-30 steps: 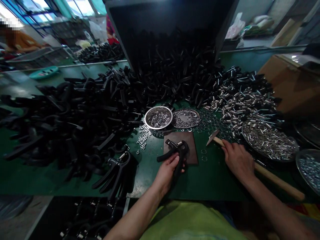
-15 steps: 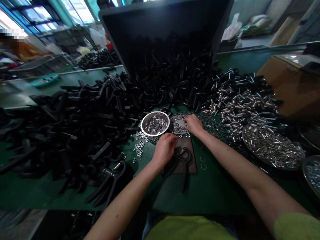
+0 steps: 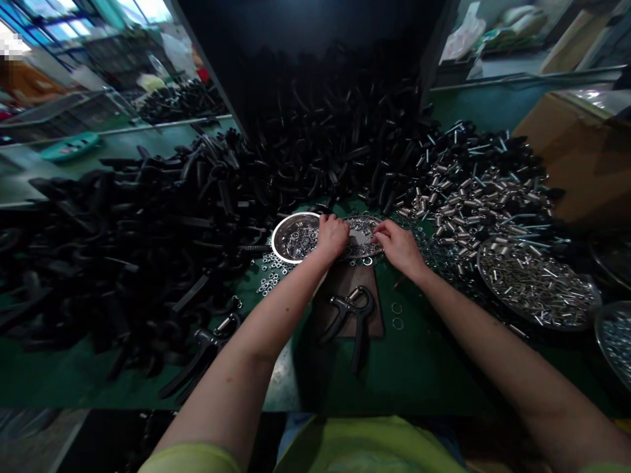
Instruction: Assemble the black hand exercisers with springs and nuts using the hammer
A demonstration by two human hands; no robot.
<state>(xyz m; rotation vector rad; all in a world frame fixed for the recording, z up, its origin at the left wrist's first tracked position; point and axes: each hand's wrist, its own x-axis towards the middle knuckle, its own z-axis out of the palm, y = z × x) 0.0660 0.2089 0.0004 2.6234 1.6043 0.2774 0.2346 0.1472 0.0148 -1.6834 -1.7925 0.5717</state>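
Observation:
My left hand (image 3: 334, 236) is over the right rim of a round metal bowl (image 3: 279, 253) of small nuts and rings, where a second shallow dish (image 3: 361, 238) of small metal parts begins. Its fingers are curled, and whatever they hold is hidden. At that dish's right edge, my right hand (image 3: 400, 248) has thumb and fingertips drawn together; anything between them is too small to make out. Below both hands, a black hand grip strengthener (image 3: 359, 322) with a spring lies on a brown board (image 3: 372, 282).
Black handles (image 3: 167, 217) are heaped left and behind. Springs and bolts (image 3: 473, 203) lie piled right, near a tray of metal pins (image 3: 539, 286) and a cardboard box (image 3: 576, 157). Another grip strengthener (image 3: 197, 358) is at front left. Two thin rings (image 3: 397, 315) lie beside the board.
My left hand has moved from above the board up to the rim between bowl and dish. My right hand has shifted slightly right. The grip strengthener on the board is now fully uncovered.

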